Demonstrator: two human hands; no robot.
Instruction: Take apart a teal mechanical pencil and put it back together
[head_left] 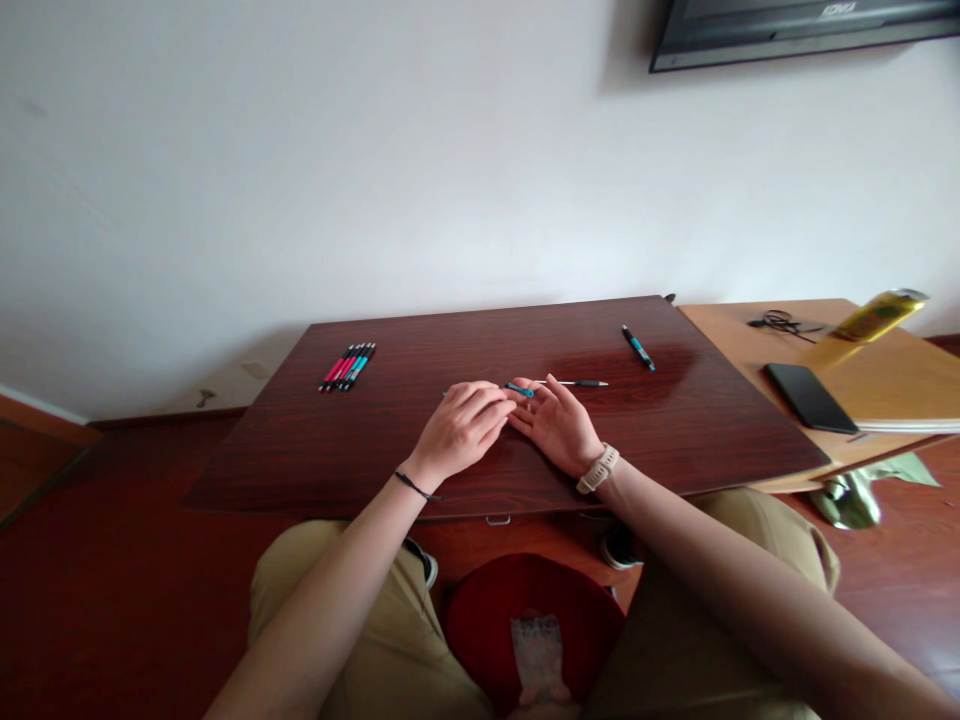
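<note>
On the dark wooden table, my left hand [466, 424] is palm down, its fingers drawn together against the fingertips of my right hand; what they pinch is hidden. My right hand [559, 432] is turned palm up, with a blue pen part [520, 390] held across its fingers. Just beyond the right hand lies a thin white pen piece with a dark grip [591, 383]. A blue and black pen [637, 348] rests farther right. At the left, several pink and blue pens [347, 367] lie side by side.
The dark table [300, 450] meets a lighter desk at the right. That desk holds a black phone [810, 397], a yellow can [874, 318] and a black cable [784, 321]. A red stool [480, 610] with a clear plastic bag [537, 645] stands between my legs.
</note>
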